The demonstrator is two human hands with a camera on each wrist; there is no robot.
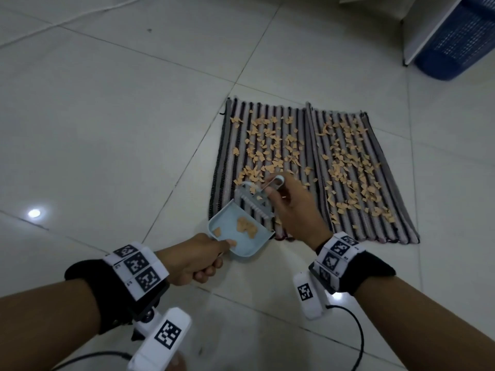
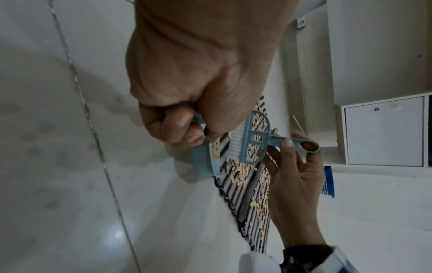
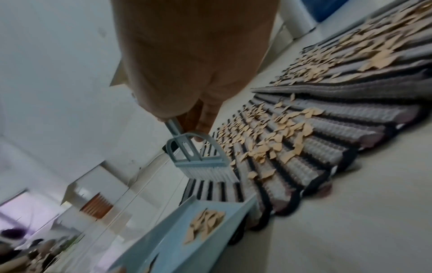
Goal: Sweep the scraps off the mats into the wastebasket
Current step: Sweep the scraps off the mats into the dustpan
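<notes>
Two striped mats, the left mat (image 1: pixel 230 167) and the right mat (image 1: pixel 396 199), lie side by side on the tiled floor, strewn with tan paper scraps (image 1: pixel 270 145). My left hand (image 1: pixel 198 261) grips the handle of a light blue dustpan (image 1: pixel 227 236) whose lip rests at the near edge of the left mat; a few scraps (image 3: pixel 207 223) lie in it. My right hand (image 1: pixel 292 207) pinches the handle of a small blue brush (image 1: pixel 254 202), bristles (image 3: pixel 210 172) held just above the mat beside the pan. A blue wastebasket (image 1: pixel 460 38) stands at the far right.
White furniture (image 1: pixel 428 25) stands beside the wastebasket. A white cabinet with a knob (image 2: pixel 383 133) shows in the left wrist view. Bare white floor tiles (image 1: pixel 107 116) stretch to the left of the mats. A black cable (image 1: pixel 356 341) trails from my right wrist.
</notes>
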